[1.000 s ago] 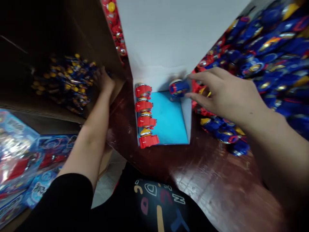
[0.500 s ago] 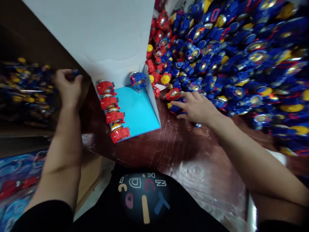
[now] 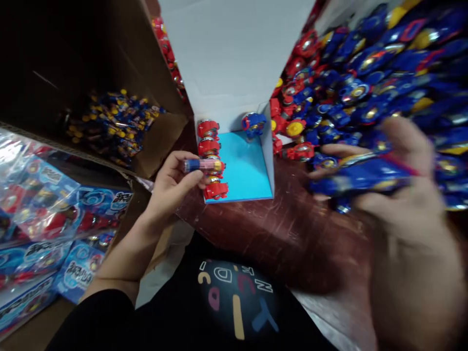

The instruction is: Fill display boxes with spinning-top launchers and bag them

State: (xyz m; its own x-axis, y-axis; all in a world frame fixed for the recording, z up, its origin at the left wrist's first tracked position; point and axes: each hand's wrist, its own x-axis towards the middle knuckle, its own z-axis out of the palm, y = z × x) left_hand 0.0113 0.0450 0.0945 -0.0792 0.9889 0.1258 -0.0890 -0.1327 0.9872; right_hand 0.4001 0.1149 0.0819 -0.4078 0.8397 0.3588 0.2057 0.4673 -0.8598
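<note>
Over the left edge of the white box (image 3: pixel 241 53), the left hand (image 3: pixel 170 183) pinches a small cylinder (image 3: pixel 204 165) between thumb and fingers, its blue, pink and yellow length lying across the view of the row of 4 red toys (image 3: pixel 217 190). These line the box's left side on a bright blue base (image 3: pixel 244 170), while 1 blue toy (image 3: pixel 254 125) sits in the far right corner. Right of the box, the blurred right hand (image 3: pixel 407 209) grips a long blue toy (image 3: pixel 373 175) between thumb and fingers, above the dark red table (image 3: pixel 285 219) and near a heap of blue toys (image 3: pixel 365 92). Left of the box, a brown carton (image 3: pixel 166 141) holds many small pieces (image 3: pixel 117 124), with packaged toys (image 3: pixel 47 204) lying nearer the person
</note>
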